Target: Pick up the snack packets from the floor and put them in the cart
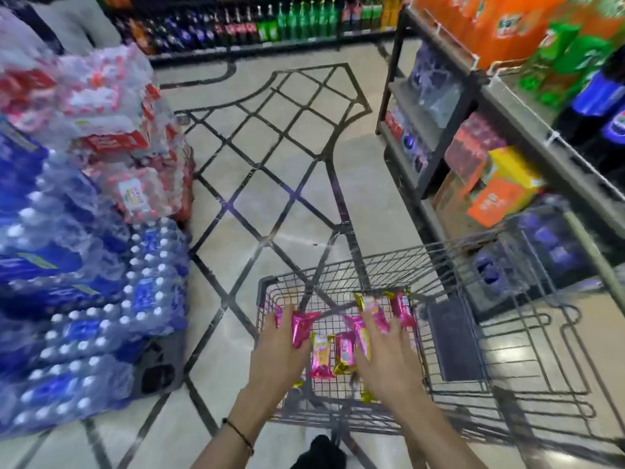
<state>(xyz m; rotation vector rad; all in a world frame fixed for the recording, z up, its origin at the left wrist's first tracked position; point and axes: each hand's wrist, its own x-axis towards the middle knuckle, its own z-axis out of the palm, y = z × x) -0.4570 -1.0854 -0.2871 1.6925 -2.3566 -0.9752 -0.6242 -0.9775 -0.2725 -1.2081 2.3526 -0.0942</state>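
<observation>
Pink and yellow foil snack packets point(345, 353) lie scattered on the wire bottom of a grey shopping cart point(338, 265) in a shop aisle, their printing too blurred to read. The person's left hand point(280, 353), a dark cord bracelet point(238, 431) at the wrist, reaches into the basket and grips a pink packet point(302, 328) at its thumb side. The right hand point(389, 360) is spread flat, fingers point(373, 324) straight, pressing on other packets beside it. The cart stands on a pale polished floor point(294, 137) inlaid with a dark lattice pattern. To the left are stacked shrink-wrapped packs of blue-labelled bottled water point(84, 265), with red-labelled packs point(111, 106) beyond them. To the right a grey metal rack point(473, 96) carries orange drink packs point(490, 22) and blue-labelled bottles, brand names illegible. Rows of soft-drink bottles point(287, 18) line the far shelf
</observation>
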